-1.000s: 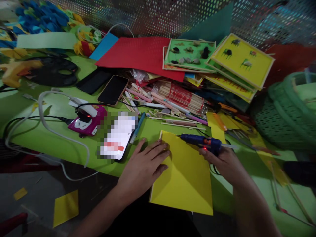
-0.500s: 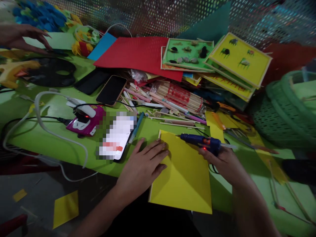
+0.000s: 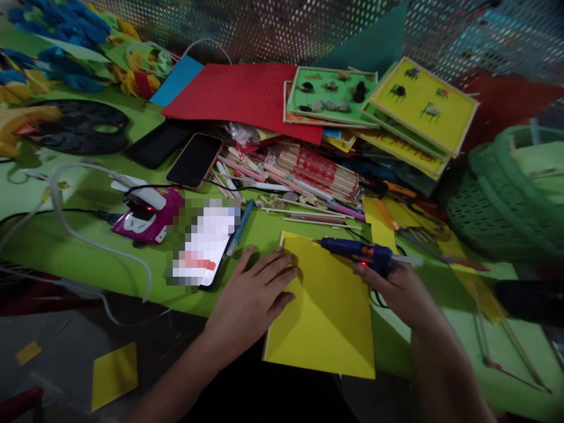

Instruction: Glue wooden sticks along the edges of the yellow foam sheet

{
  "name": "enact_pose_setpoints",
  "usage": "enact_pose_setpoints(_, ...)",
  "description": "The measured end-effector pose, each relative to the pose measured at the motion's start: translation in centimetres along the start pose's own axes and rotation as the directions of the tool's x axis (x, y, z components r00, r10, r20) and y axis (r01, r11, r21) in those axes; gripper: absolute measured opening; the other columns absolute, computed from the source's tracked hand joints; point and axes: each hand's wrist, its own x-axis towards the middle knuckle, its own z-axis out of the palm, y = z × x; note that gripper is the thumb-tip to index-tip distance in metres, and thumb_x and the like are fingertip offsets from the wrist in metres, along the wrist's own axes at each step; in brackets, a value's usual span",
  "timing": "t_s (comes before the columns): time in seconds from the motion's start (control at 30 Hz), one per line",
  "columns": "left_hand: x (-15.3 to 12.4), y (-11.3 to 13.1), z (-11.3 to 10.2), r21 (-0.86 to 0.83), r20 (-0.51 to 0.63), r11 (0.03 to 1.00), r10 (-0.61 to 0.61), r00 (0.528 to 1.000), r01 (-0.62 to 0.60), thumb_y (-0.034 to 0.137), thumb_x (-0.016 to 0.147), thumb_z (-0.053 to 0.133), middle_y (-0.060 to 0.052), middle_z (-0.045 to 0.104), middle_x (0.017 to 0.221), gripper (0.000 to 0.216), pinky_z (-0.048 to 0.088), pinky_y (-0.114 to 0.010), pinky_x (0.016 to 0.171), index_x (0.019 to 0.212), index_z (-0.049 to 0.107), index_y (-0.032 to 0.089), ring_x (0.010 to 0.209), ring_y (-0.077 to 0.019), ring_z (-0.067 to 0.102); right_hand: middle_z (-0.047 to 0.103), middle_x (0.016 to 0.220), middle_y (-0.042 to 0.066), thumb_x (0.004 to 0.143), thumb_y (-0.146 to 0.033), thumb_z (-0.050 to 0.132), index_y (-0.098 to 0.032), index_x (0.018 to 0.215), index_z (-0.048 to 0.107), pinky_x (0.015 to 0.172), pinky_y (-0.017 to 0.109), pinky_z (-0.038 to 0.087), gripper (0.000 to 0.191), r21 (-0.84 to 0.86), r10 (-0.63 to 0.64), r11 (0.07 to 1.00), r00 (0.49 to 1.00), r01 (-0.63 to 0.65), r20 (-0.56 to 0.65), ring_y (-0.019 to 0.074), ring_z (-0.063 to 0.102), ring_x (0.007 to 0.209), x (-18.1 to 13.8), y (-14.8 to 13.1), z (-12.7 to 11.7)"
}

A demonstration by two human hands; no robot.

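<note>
Perforated mesh (image 3: 264, 29) rises behind a crowded green worktop (image 3: 88, 276). From the head camera, a person works with hands apart: the left hand (image 3: 258, 285) lies flat, fingers over the upper left of a yellow sheet (image 3: 326, 323), while the right hand (image 3: 403, 291) is wrapped around a blue glue gun (image 3: 352, 251). The sheet rests at the worktop's near edge, its lower part jutting past, a thin stick (image 3: 265, 346) along its left side. The gun's nozzle (image 3: 318, 242) points left near the sheet's top edge; whether it touches cannot be told. A lit phone (image 3: 211, 235) lies to the left, wrapped skewers (image 3: 326, 170) beyond, a decorated panel (image 3: 423, 100) near a basket (image 3: 476, 194). Gluing by that top edge appears to be the step in hand; the next move seems to call for a steady nozzle and the sheet pinned flat.
</note>
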Motion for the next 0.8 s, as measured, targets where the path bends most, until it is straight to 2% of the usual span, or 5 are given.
enact_pose_setpoints(0.2, -0.06, 0.10, -0.13, -0.008, 0.009, 1.000, -0.008, 1.000, 0.008, 0.030, 0.103, 0.054, -0.001, 0.060, 0.150, 0.034, 0.022, -0.052, 0.126, 0.137, 0.060, 0.028, 0.144, -0.0217, 0.049, 0.067, 0.072, 0.003, 0.087, -0.061, 0.064, -0.021, 0.087, 0.068, 0.058, 0.032, 0.045, 0.041, -0.004, -0.026, 1.000, 1.000, 0.026, 0.012, 0.0212, 0.061, 0.066, -0.01, 0.36, 0.19)
enact_pose_setpoints(0.43, 0.04, 0.15, -0.25, -0.016, 0.017, 1.000, -0.016, 1.000, 0.017, 0.029, 0.103, 0.055, -0.002, 0.061, 0.149, 0.034, 0.021, -0.051, 0.127, 0.136, 0.061, 0.029, 0.145, -0.0218, 0.048, 0.061, 0.064, 0.002, 0.085, -0.068, 0.062, -0.021, 0.083, 0.068, 0.057, 0.032, 0.044, 0.047, -0.031, -0.002, 1.000, 1.000, 0.001, -0.005, 0.0227, 0.060, 0.065, -0.30, 0.25, -0.37)
enact_pose_setpoints(0.67, -0.03, 0.12, -0.18, -0.022, 0.002, 1.000, -0.014, 1.000, 0.014, 0.030, 0.103, 0.055, 0.000, 0.061, 0.149, 0.033, 0.020, -0.051, 0.126, 0.136, 0.061, 0.028, 0.144, -0.0210, 0.049, 0.066, 0.073, 0.004, 0.087, -0.065, 0.060, -0.021, 0.086, 0.067, 0.061, 0.033, 0.046, 0.045, -0.042, -0.038, 0.998, 0.999, 0.038, 0.001, 0.0219, 0.060, 0.067, 0.01, -0.15, 0.15)
enact_pose_setpoints(0.8, -0.04, 0.09, -0.18, -0.021, 0.011, 1.000, -0.013, 1.000, 0.013, 0.030, 0.104, 0.054, 0.000, 0.060, 0.150, 0.033, 0.020, -0.051, 0.126, 0.136, 0.060, 0.029, 0.145, -0.0209, 0.048, 0.067, 0.073, 0.003, 0.088, -0.065, 0.060, -0.022, 0.087, 0.068, 0.059, 0.033, 0.046, 0.044, -0.053, -0.048, 0.997, 0.999, 0.048, 0.002, 0.0222, 0.061, 0.067, -0.02, -0.22, -0.01)
